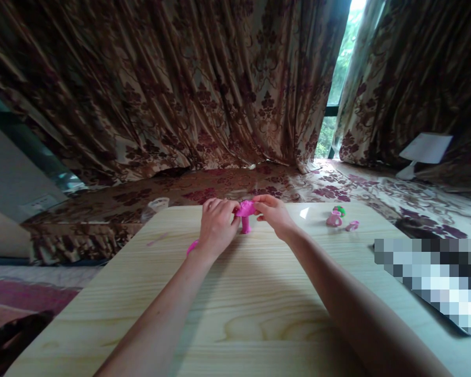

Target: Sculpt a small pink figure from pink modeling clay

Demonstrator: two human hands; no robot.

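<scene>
Both my hands are at the far side of the wooden table, pinching a soft-looking, bumpy pink piece point(246, 207) from either side. My left hand point(219, 222) has its thumb and fingers closed at the left edge of the piece. At the right edge, my right hand point(273, 212) grips with thumb and fingertips. An upright pink post point(245, 225) stands directly under the piece; whether the two are joined, I cannot tell. Another pink thing point(191, 247) lies on the table, partly hidden behind my left wrist.
On the wooden table point(235, 303), a small pink pouch-shaped item point(333, 219), a green ball-like item point(339, 210) and a pink loop point(352, 225) lie far right. A blurred-out flat object point(432, 283) is nearer right. Behind are a clear plastic bag point(156, 208), curtains point(220, 78) and a lamp point(426, 148).
</scene>
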